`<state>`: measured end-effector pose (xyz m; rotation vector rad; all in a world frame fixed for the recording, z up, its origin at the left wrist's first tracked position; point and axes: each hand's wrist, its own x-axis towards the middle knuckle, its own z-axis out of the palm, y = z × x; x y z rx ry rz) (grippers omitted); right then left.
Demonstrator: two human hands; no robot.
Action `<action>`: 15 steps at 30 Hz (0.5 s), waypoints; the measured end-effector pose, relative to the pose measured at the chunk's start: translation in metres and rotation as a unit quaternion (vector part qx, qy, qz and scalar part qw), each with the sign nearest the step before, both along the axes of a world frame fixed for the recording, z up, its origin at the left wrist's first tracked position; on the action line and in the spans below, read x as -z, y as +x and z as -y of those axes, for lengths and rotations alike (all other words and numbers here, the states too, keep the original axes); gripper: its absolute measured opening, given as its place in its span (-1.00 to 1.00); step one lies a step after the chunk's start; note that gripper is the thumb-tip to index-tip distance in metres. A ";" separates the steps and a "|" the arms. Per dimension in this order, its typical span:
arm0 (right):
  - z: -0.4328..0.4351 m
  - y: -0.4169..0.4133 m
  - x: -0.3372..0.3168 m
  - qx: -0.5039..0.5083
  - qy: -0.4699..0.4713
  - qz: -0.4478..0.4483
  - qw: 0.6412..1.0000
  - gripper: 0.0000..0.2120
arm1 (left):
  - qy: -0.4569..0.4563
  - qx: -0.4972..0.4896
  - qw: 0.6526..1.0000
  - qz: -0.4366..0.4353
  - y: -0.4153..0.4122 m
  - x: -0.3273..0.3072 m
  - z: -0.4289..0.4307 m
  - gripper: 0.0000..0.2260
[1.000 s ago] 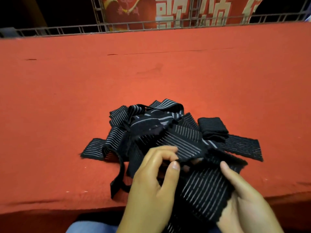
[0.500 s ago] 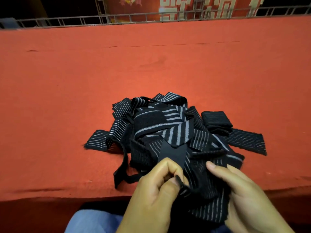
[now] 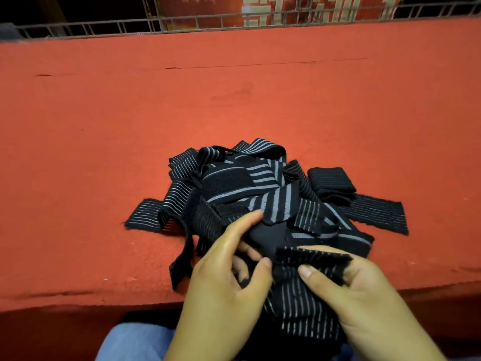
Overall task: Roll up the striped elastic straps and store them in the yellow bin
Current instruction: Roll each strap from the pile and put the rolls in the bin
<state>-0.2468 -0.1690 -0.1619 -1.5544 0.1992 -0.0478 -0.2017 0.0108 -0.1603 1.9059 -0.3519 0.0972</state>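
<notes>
While our left hand (image 3: 223, 280) pinches one striped strap (image 3: 309, 308) between thumb and curled fingers and our right hand (image 3: 364, 303) clamps it under its thumb, we see it hanging over the red tabletop's (image 3: 104, 152) near edge, just before the tangled pile (image 3: 247, 183) of straps.

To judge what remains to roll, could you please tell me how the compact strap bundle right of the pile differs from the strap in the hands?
The strap bundle is wound compact; the held strap hangs loose over the edge. The strap bundle lies untouched on the red table; left hand and right hand pinch the held strap. Both are black.
</notes>
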 end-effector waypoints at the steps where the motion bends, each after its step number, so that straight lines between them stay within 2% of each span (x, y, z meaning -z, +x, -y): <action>1: 0.000 0.001 -0.002 -0.008 -0.030 0.014 0.999 -0.55 | 0.020 -0.001 1.000 0.009 0.002 0.001 -0.001 -0.43; 5: 0.002 0.003 -0.002 -0.035 -0.107 0.069 0.991 -0.37 | 0.076 -0.022 0.996 0.049 0.013 0.005 -0.006 -0.45; 9: -0.002 0.005 -0.002 -0.046 -0.096 0.109 0.988 -0.42 | 0.065 -0.036 0.995 0.060 0.014 0.005 -0.006 -0.57; 12: -0.004 0.005 -0.004 -0.043 -0.097 0.116 0.988 -0.48 | 0.039 -0.052 0.996 0.059 0.015 0.004 -0.005 -0.73; 15: -0.004 0.006 -0.003 -0.024 -0.132 0.102 0.986 -0.35 | 0.030 -0.081 0.994 0.070 0.016 0.001 -0.003 -0.92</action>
